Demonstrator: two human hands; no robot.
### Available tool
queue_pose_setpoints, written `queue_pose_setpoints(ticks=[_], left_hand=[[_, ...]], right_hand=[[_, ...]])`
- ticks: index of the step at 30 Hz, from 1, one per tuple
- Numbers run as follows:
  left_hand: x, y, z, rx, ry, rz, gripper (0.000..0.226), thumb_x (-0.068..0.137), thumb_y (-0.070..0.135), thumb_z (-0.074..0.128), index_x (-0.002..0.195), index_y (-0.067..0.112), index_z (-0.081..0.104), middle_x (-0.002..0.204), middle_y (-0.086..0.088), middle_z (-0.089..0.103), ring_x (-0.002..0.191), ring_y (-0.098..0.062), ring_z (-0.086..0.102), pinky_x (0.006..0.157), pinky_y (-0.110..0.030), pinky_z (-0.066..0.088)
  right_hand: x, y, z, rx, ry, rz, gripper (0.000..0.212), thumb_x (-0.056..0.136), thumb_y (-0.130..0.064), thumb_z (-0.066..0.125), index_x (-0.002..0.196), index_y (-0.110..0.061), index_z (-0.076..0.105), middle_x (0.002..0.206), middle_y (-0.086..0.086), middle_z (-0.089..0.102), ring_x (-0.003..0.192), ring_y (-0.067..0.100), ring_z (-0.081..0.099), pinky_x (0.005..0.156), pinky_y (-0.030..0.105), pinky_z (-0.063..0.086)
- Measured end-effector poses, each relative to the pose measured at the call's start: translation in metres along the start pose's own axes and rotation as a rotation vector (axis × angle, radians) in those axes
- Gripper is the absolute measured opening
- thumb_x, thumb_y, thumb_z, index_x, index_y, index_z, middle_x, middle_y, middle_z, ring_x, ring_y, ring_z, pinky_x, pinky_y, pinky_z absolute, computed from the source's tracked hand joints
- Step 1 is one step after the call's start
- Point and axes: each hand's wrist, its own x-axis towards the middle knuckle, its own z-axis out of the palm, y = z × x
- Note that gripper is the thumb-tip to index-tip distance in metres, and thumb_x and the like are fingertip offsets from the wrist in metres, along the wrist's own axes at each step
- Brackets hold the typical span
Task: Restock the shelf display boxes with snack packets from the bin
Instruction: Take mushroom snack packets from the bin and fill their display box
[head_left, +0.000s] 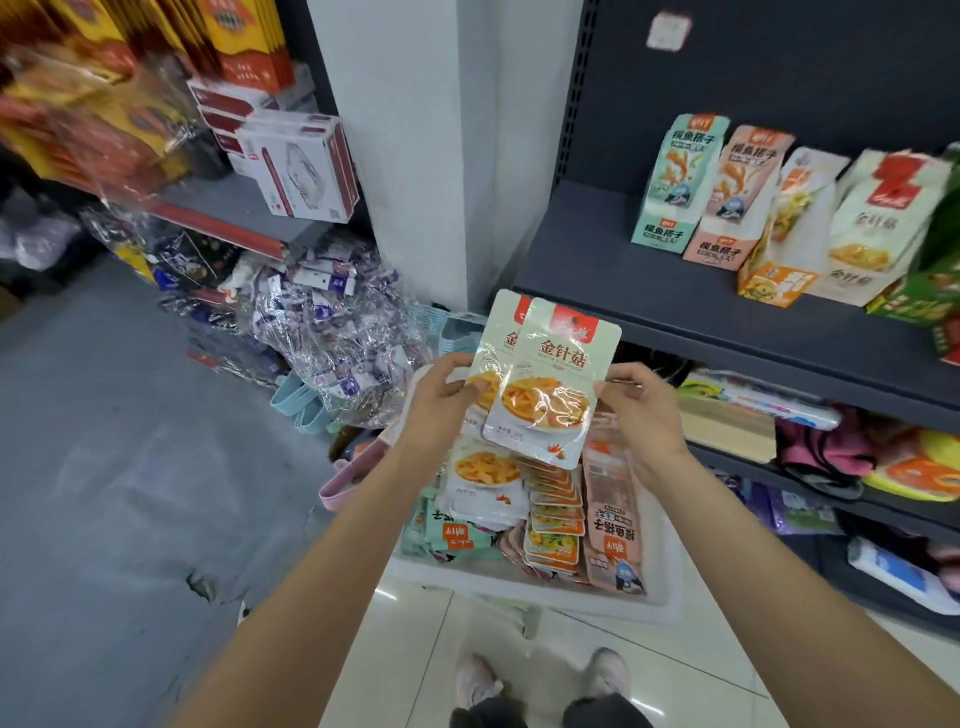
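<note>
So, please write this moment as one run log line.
left hand: holds packets | right hand: holds packets | above bin | not shelved

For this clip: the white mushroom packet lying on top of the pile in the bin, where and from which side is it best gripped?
Probably by its near bottom edge, coming from above. The white mushroom packet lies flat, face up, on the pile in the bin; its top end is hidden under the packets held by both hands, and orange packets crowd its right side.
</note>
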Motion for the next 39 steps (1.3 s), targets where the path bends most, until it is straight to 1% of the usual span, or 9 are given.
queue_pose_setpoints(ticks=[4, 7, 11, 16, 19, 23, 29, 35, 39], left_hand=[[0.004, 0.015, 0.048, 0.003, -0.064, 0.029, 0.02, 0.093, 0.013, 0.055, 0.091, 0.032, 0.06, 0.1, 0.001, 0.068, 0.097, -0.018, 0.063, 0.085, -0.035, 0.051], [0.006, 0.025, 0.092, 0.024, -0.142, 0.082, 0.019, 0.091, 0.013, 0.059, 0.095, 0.031, 0.056, 0.102, 0.003, 0.066, 0.088, -0.008, 0.064, 0.071, -0.016, 0.051], [0.014, 0.034, 0.149, 0.078, -0.217, 0.131, 0.031, 0.087, 0.004, 0.062, 0.11, 0.023, 0.052, 0.108, -0.003, 0.066, 0.09, -0.015, 0.067, 0.067, -0.02, 0.054], [0.032, 0.058, 0.246, 0.268, -0.123, 0.229, 0.014, 0.084, 0.011, 0.067, 0.092, 0.019, 0.057, 0.088, 0.005, 0.065, 0.082, -0.011, 0.062, 0.071, -0.017, 0.051], [0.047, 0.072, 0.295, 0.367, -0.052, 0.28, 0.01, 0.083, 0.02, 0.07, 0.089, 0.014, 0.064, 0.079, 0.005, 0.064, 0.074, -0.012, 0.06, 0.075, -0.03, 0.053], [0.063, 0.091, 0.347, 0.4, -0.071, 0.304, 0.01, 0.082, 0.018, 0.07, 0.087, 0.023, 0.062, 0.075, 0.007, 0.063, 0.074, -0.012, 0.062, 0.075, -0.035, 0.055], [0.088, 0.117, 0.39, 0.386, -0.118, 0.281, 0.007, 0.083, 0.008, 0.069, 0.086, 0.01, 0.062, 0.079, -0.004, 0.064, 0.06, -0.009, 0.062, 0.063, -0.024, 0.057], [0.132, 0.141, 0.412, 0.435, -0.111, 0.344, 0.008, 0.085, 0.007, 0.066, 0.09, 0.013, 0.064, 0.091, -0.011, 0.069, 0.07, -0.022, 0.069, 0.076, -0.038, 0.058], [0.164, 0.161, 0.427, 0.514, -0.187, 0.411, 0.015, 0.088, 0.01, 0.062, 0.1, 0.016, 0.056, 0.097, -0.009, 0.07, 0.073, -0.017, 0.068, 0.076, -0.04, 0.057]], right_hand=[[0.009, -0.002, -0.034, 0.005, 0.07, 0.019, 0.015, 0.091, -0.006, 0.057, 0.083, -0.02, 0.056, 0.102, 0.008, 0.067, 0.094, 0.025, 0.066, 0.077, 0.051, 0.056], [0.02, -0.003, -0.072, 0.035, 0.125, 0.017, 0.011, 0.09, -0.008, 0.059, 0.086, -0.019, 0.058, 0.102, 0.008, 0.067, 0.094, 0.024, 0.065, 0.076, 0.045, 0.057], [0.041, -0.004, -0.127, 0.051, 0.169, 0.016, 0.011, 0.088, -0.007, 0.062, 0.085, -0.017, 0.061, 0.102, 0.008, 0.067, 0.096, 0.03, 0.064, 0.083, 0.047, 0.055], [0.073, -0.018, -0.22, 0.113, 0.19, -0.017, 0.01, 0.089, -0.005, 0.061, 0.085, -0.014, 0.059, 0.096, 0.01, 0.07, 0.082, 0.022, 0.067, 0.06, 0.034, 0.057], [0.089, -0.03, -0.269, 0.128, 0.162, -0.047, 0.006, 0.089, -0.005, 0.061, 0.09, -0.011, 0.06, 0.092, 0.009, 0.071, 0.083, 0.021, 0.069, 0.064, 0.044, 0.059], [0.11, -0.044, -0.318, 0.147, 0.144, -0.106, 0.007, 0.09, -0.001, 0.058, 0.093, -0.007, 0.059, 0.084, 0.004, 0.069, 0.071, 0.011, 0.065, 0.049, 0.025, 0.055], [0.15, -0.066, -0.36, 0.112, 0.139, -0.168, 0.015, 0.086, 0.001, 0.063, 0.09, -0.013, 0.059, 0.076, 0.001, 0.07, 0.069, 0.011, 0.067, 0.056, 0.024, 0.056], [0.203, -0.095, -0.37, -0.013, 0.165, -0.259, 0.01, 0.086, -0.001, 0.064, 0.087, -0.01, 0.06, 0.084, 0.007, 0.068, 0.08, 0.021, 0.068, 0.068, 0.033, 0.059], [0.238, -0.107, -0.375, -0.065, 0.217, -0.28, 0.016, 0.085, -0.003, 0.066, 0.077, -0.014, 0.058, 0.088, 0.009, 0.068, 0.088, 0.022, 0.067, 0.07, 0.033, 0.058]])
